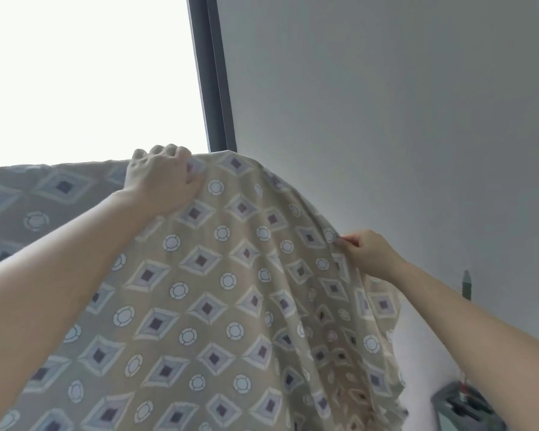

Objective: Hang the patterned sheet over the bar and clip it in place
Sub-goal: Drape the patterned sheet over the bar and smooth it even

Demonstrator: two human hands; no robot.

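The patterned sheet (218, 290), tan with diamond and ring motifs, fills the lower half of the view and drapes down toward me from a high ridge. My left hand (162, 178) is raised at that ridge, fingers curled over the top fold and gripping the cloth. Lower on the right, my right hand (366, 251) pinches the sheet's side edge between thumb and fingers. The bar is hidden under the cloth. No clip is visible.
A bright window (84, 73) fills the upper left, with its dark frame (212, 76) running down to the sheet. A plain grey wall (386, 104) stands on the right. A green object (466, 284) and a dark grey item (467, 405) sit at the lower right.
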